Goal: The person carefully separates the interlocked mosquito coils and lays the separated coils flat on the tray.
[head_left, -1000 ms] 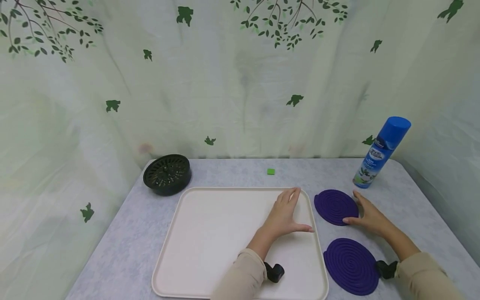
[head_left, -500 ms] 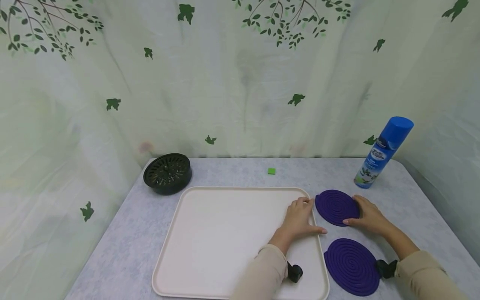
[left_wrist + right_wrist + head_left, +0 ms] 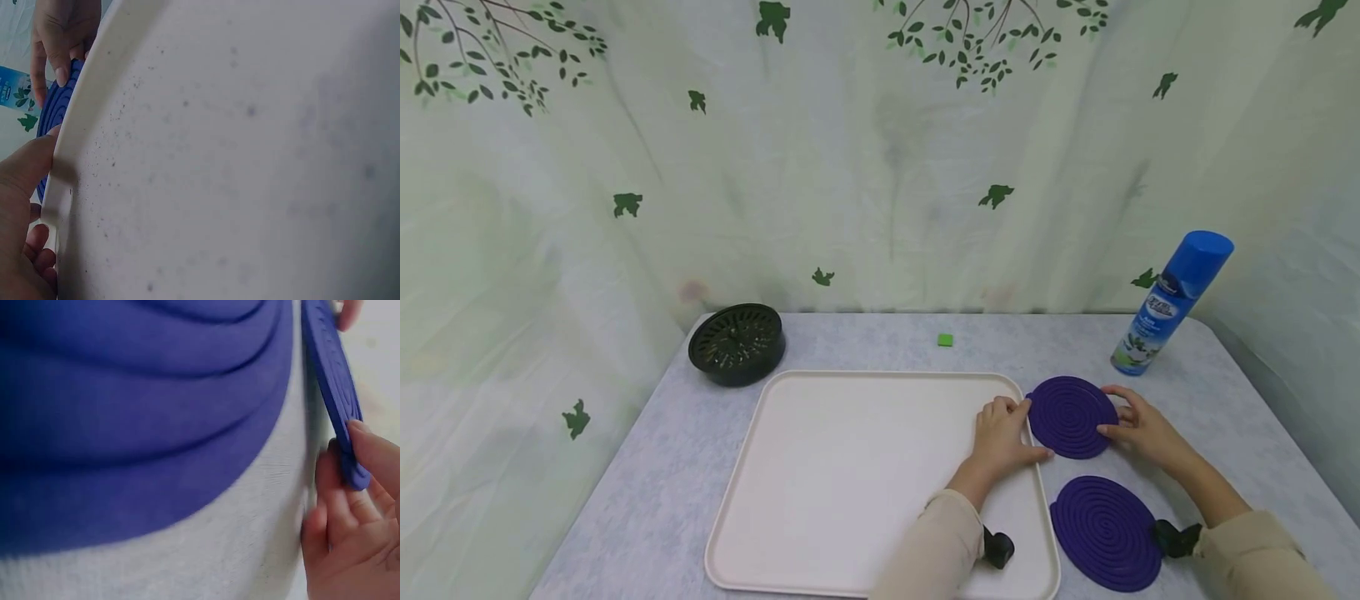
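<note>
R hand [image 3: 1148,432] pinches the top purple mat [image 3: 1070,417], right of mid-pic, w/ thumb over and fingers under. L hand [image 3: 1000,437] grips its left edge, prob. b/c one hand might let it flop. Other purple mat [image 3: 1103,533] lies lower right, by the tray [image 3: 820,479].

The tray [image 3: 827,483] lies on the table [image 3: 865,342], with the bowl [image 3: 736,346] behind its left corner. Right of the tray, the rear mat [image 3: 1071,417] sits between my left hand [image 3: 1006,437] and right hand [image 3: 1152,432], behind the front mat [image 3: 1105,533] and before the can [image 3: 1172,302].
</note>
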Motion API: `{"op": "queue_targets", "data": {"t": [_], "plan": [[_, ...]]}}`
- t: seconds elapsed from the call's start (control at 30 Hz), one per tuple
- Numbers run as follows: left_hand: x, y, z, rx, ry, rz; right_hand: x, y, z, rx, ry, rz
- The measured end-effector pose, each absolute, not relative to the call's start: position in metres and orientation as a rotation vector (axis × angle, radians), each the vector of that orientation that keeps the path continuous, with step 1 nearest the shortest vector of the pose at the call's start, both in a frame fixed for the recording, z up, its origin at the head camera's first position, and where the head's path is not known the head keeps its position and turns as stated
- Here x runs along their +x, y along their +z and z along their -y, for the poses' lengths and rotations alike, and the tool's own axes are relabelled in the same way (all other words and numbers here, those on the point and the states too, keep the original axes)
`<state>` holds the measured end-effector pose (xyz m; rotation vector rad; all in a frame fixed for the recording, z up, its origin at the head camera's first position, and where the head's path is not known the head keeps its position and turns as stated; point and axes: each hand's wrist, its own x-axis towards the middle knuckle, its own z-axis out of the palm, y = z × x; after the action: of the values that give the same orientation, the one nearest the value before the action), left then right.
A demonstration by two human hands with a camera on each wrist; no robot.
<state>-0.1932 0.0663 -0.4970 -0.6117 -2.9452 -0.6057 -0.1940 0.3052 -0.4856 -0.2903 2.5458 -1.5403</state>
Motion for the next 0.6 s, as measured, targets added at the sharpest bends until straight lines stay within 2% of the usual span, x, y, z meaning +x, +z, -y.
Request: {"op": "queue_targets", "data": {"t": [0.3, 0.6], "plan": [[-0.195, -0.498, -0.071, -0.526, -0.614, 2.967, -0.186, -0.488, -0.311, -0.215, -1.903, -2.239], [-0.195, -0.496, -0.071, -0.575, -0.758, 2.854, -0.18, -0.482, -0.313, -0.362, -2.144, -2.04]]}}
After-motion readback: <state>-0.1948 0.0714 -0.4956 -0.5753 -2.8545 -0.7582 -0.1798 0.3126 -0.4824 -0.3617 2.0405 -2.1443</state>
